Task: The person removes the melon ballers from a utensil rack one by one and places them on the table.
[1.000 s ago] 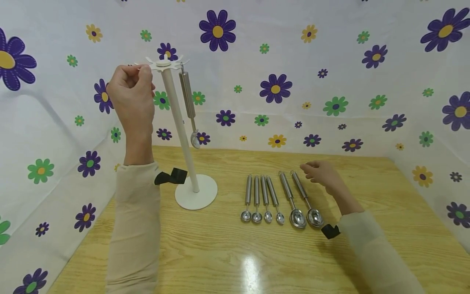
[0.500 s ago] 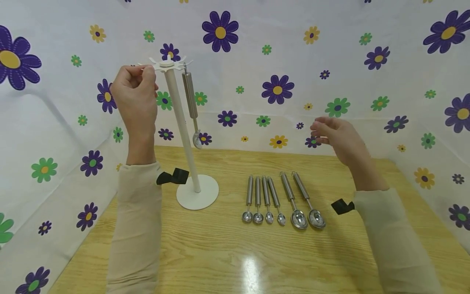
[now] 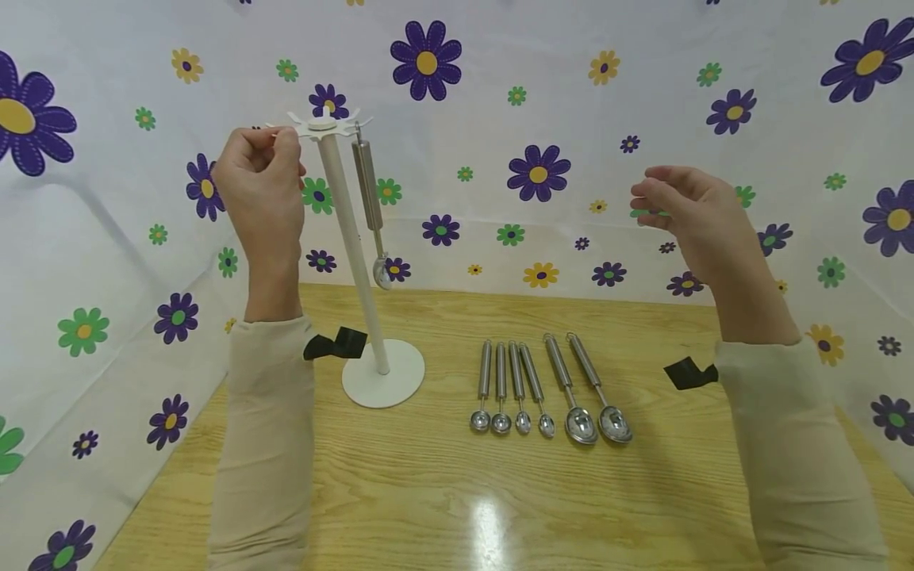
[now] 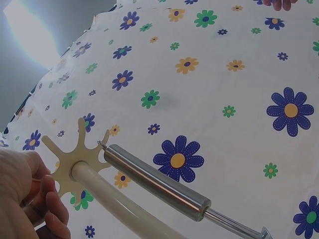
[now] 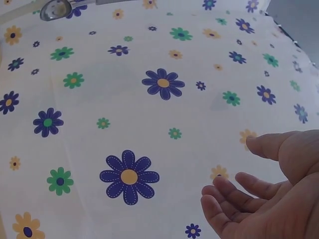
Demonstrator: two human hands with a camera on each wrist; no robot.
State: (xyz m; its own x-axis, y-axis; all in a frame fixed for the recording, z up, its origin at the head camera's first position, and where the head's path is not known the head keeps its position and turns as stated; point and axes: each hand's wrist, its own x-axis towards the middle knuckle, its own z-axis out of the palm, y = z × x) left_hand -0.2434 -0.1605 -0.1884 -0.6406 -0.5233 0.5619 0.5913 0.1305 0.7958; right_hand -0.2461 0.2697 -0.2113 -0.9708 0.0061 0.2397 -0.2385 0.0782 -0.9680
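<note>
A white hook stand (image 3: pixel 350 246) stands on the left of the table, its hooks spreading from the top. My left hand (image 3: pixel 260 178) pinches one hook on its left side between thumb and fingers; in the left wrist view the fingers wrap close at the hooked top (image 4: pixel 64 174). From a hook on the right side hangs a steel measuring spoon (image 3: pixel 367 186), bowl down, also partly seen in the right wrist view as a spoon bowl (image 5: pixel 56 10). My right hand (image 3: pixel 703 222) is raised at the right, fingers loosely bent and holding nothing.
Several small steel measuring spoons (image 3: pixel 501 388) lie side by side on the wooden table (image 3: pixel 414 492), handles pointing away. Two larger ones (image 3: pixel 580 424) lie to their right. A white flowered cloth (image 3: pixel 471 127) hangs behind and at both sides.
My right hand has risen from beside the larger spoons and moved right, up into the air. The left hand keeps its pinch on the stand, and the hanging spoon stays in place.
</note>
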